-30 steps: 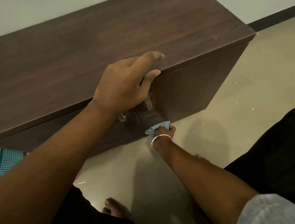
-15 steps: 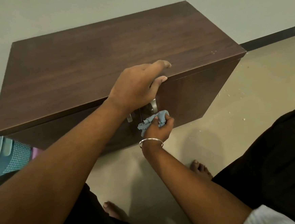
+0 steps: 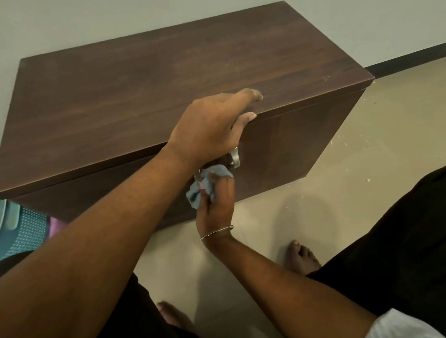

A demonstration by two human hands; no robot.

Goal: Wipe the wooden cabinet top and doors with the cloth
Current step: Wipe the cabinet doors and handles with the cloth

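A low dark wooden cabinet [image 3: 156, 80] stands against the wall, its top bare. My left hand [image 3: 210, 129] grips the front edge of the top, fingers over the top and thumb under the lip. Just below it my right hand [image 3: 215, 204] holds a crumpled light blue cloth [image 3: 204, 186] against the doors, at the seam between them. One metal door handle [image 3: 235, 157] shows beside the cloth; the other is mostly hidden by the cloth and my hands.
Pale floor [image 3: 351, 185] with white crumbs lies right of the cabinet. A teal plastic basket [image 3: 13, 233] sits at the cabinet's left end. My bare feet [image 3: 302, 258] stand close in front. A dark skirting [image 3: 415, 55] runs along the wall.
My right hand has carried the cloth up the door seam from the bottom edge to the handles. My left hand kept its grip on the top edge. The camera has pulled back.
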